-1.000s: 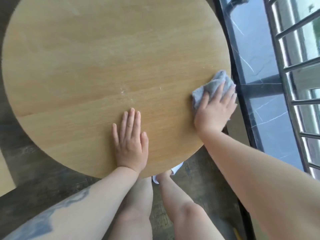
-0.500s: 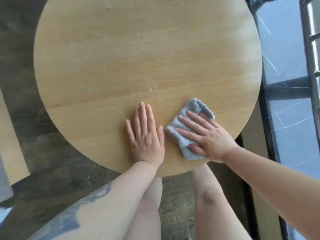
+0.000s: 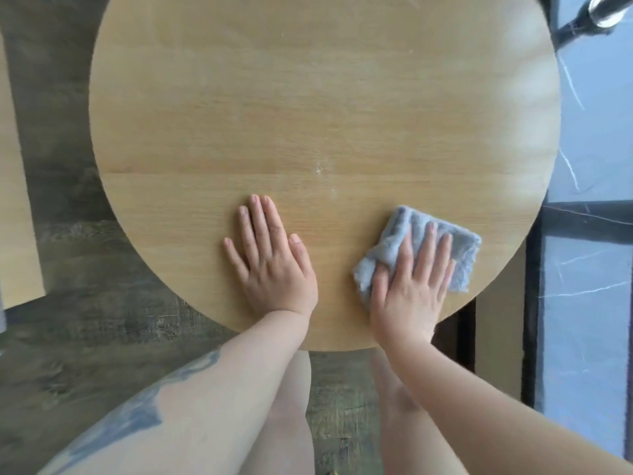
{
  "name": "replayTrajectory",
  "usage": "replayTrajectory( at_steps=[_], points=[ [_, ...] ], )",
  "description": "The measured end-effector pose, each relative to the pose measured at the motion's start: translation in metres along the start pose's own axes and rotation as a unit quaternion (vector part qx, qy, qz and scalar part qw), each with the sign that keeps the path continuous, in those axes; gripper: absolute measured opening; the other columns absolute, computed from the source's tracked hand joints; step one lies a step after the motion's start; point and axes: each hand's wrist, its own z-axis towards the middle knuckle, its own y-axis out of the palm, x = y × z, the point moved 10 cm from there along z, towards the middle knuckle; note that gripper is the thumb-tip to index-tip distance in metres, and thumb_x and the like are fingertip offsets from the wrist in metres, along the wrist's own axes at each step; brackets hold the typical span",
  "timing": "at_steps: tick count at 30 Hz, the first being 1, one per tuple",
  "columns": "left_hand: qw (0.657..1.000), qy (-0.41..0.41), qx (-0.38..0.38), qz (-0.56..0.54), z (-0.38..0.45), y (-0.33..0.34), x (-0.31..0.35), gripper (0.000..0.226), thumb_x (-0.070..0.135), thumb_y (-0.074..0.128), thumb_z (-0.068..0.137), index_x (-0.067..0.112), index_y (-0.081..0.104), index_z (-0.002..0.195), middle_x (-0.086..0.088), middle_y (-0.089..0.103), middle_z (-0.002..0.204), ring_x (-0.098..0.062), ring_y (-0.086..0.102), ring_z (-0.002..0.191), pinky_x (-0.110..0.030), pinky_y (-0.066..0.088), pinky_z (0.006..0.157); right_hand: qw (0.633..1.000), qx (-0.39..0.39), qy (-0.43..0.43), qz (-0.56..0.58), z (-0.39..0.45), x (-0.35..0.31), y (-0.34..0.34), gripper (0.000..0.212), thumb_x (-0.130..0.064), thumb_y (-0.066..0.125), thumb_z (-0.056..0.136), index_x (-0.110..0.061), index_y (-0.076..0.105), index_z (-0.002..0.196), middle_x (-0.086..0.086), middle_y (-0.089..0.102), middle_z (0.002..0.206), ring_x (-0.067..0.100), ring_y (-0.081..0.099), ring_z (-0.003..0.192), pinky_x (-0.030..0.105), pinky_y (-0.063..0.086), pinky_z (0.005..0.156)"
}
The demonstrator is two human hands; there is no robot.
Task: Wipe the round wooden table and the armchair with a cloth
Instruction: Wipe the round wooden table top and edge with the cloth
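- Your right hand [image 3: 412, 289] lies flat on the grey cloth [image 3: 419, 248], fingers straight and spread, pressing it to the round wooden table [image 3: 308, 97] near the edge closest to you, on the right side.
- Your left hand [image 3: 274, 262] is flat on bare wood just beside it, fingers straight and together, holding nothing; it looks like a brace for your weight.
- One corner of the cloth is bunched up beside your right thumb. Flatten it under the palm so the whole face of the cloth meets the wood.
- Small pale specks [image 3: 319, 169] sit on the top beyond your left fingertips, near the seam in the wood. They appear unwiped, so they seem the natural next target; lean in from the shoulder instead of stretching the fingers.
- Overlapping strokes along the grain should serve best, and carrying each one right off the rim would keep dirt from piling up at the edge.
- Lift the bracing hand when the cloth gets to its patch, or that area will be missed.
- No armchair is in view, so that half of the job looks to be still ahead, with much of the far tabletop probably left too.
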Motion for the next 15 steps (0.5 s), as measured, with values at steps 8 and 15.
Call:
replayTrajectory(
  at_steps=[8, 15],
  points=[
    [1.000, -0.003, 0.000, 0.005, 0.000, -0.001, 0.003, 0.057, 0.033, 0.022, 0.100, 0.015, 0.015, 0.154, 0.000, 0.015, 0.161, -0.016, 0.010, 0.148, -0.047, 0.007, 0.119, 0.999, 0.021, 0.019, 0.028, 0.066, -0.003, -0.013, 0.059, -0.043, 0.029, 0.096, -0.029, 0.017, 0.152, 0.002, 0.007, 0.161, 0.024, -0.002, 0.148, 0.048, 0.005, 0.119],
    [1.000, -0.011, 0.011, -0.015, 0.004, -0.004, 0.001, 0.058, 0.029, 0.027, 0.096, 0.018, 0.024, 0.152, 0.002, 0.023, 0.159, -0.015, 0.017, 0.146, -0.045, 0.009, 0.118, 0.921, -0.030, -0.387, -0.014, 0.068, -0.089, -0.003, 0.058, -0.039, 0.041, 0.093, -0.029, 0.030, 0.149, 0.002, 0.026, 0.157, 0.025, 0.018, 0.146, 0.046, 0.014, 0.118]
  ],
)
